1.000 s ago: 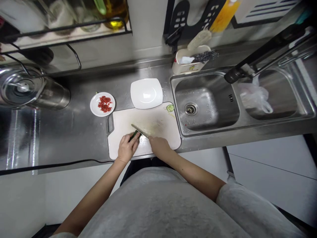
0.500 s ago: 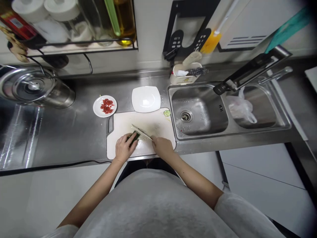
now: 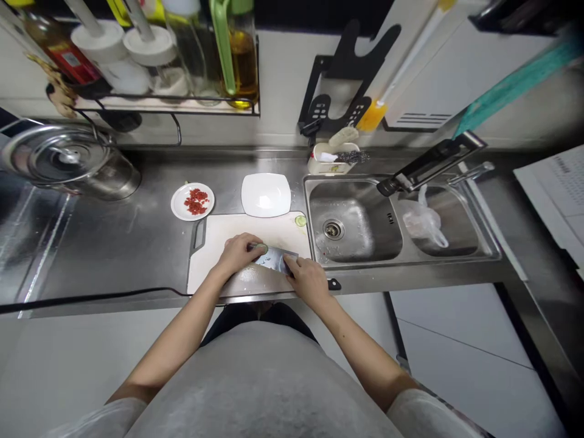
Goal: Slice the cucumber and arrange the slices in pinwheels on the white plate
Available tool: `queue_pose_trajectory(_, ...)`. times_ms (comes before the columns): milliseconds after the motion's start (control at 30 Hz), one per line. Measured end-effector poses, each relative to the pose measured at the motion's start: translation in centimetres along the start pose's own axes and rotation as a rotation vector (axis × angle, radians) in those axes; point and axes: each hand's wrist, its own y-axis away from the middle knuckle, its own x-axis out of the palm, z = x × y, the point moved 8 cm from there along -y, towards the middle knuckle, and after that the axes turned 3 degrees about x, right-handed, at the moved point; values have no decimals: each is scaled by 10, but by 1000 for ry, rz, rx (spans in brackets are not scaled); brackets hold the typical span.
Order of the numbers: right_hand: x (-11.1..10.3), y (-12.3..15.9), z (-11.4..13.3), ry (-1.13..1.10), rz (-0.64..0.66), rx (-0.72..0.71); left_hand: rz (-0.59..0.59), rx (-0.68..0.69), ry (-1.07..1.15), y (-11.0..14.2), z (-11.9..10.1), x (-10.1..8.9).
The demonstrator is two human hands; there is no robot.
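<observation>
The left hand lies knuckles-up on the white cutting board, fingers curled down over a piece of cucumber whose pale cut end pokes out at the fingertips. The right hand is closed around the handle of a knife; the broad blade lies nearly flat and reaches left from that hand to the cucumber's cut end. The cucumber sits just above and left of the centre of the frame, between the two hands, with its long axis running roughly left to right, so far as the covering fingers let one judge. The left hand is on it, while the right meets it only through the blade, which seems to touch the cut face.

Half a second earlier the blade stood on edge and slanted up-left across the board; now it shows its flat side, and the left hand has shifted up and right along the board.

A lone cucumber slice lies at the board's upper right corner. Above the board on the steel worktop stand an empty square white plate and, to its left, a small round dish of chopped red bits. The sink lies to the right, and a lidded steel pot stands at the far left.
</observation>
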Motion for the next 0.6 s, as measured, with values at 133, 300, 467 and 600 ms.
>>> queue_pose_trajectory(133,1,0,-3,-3,-18,5,-121,-104,162,-5,20,-2)
queue_pose_trajectory(300,10,3,-13,-56,-12,61,-373,-480,147,10,70,-15)
queue_pose_trajectory(467,15,6,-20,-102,-4,115,-427,-611,-51,13,95,-31)
queue_pose_trajectory(600,15,6,-21,-118,30,126,-451,-602,-164,7,99,-40)
